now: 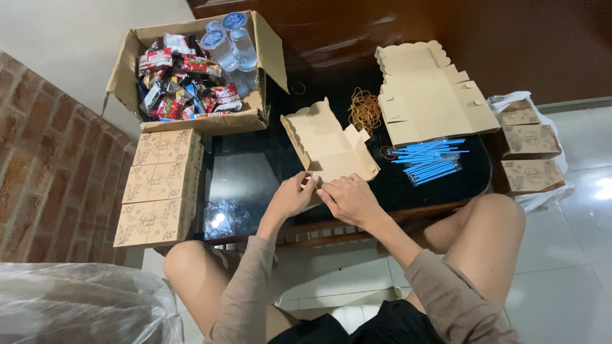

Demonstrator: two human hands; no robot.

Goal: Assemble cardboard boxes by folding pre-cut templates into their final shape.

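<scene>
Both my hands, left hand (292, 196) and right hand (349, 199), pinch the near edge of a half-folded kraft box (328, 145) on the counter (255, 185). Left of it finished boxes (159, 188) stand stacked; behind it flat blanks (430, 92) wait unfolded.

Both forearms, in brown sleeves, rise from the lower middle of the frame and converge at its centre. The left hand (292, 197) is curled, its fingers bent in a pinching grip. The right hand (349, 199) lies palm down just beside it, fingertips touching the left's.
</scene>
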